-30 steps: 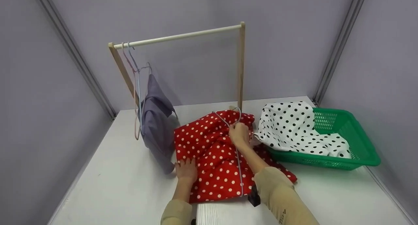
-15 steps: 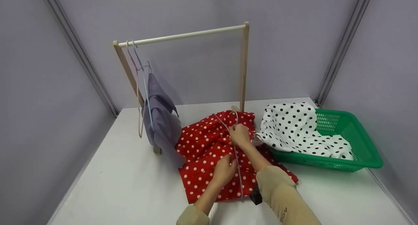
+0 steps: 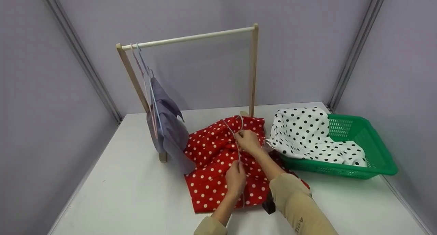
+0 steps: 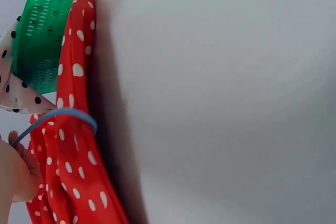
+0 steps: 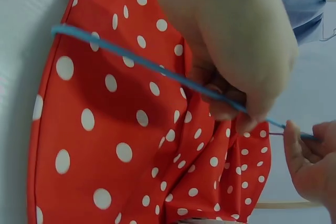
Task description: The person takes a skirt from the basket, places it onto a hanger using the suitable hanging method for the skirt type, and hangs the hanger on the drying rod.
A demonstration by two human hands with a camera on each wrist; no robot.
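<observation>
A thin blue wire clothes hanger (image 5: 131, 56) stands over a red cloth with white dots (image 3: 205, 190), which lies spread and wrinkled on the table. My right hand (image 3: 248, 141) pinches the hanger close below its hook, also seen as the right hand (image 5: 315, 158) in the right wrist view. Lower on the same wire, my left hand (image 3: 235, 177) grips it with curled fingers, above the cloth. In the left wrist view, the end of the hanger (image 4: 68, 112) reaches the cloth's near edge.
A wooden rack with a white rail (image 3: 191, 38) stands behind, with light empty hangers (image 3: 152, 98) and a hung grey-purple cloth (image 3: 170, 126) at its left. To the right, a green basket (image 3: 379, 153) holds a white cloth with black dots (image 3: 304, 132).
My left hand has lifted off the red cloth's left edge, moved right and taken hold of the hanger. The hanger has shifted slightly left. My right hand keeps its pinch near the hook.
</observation>
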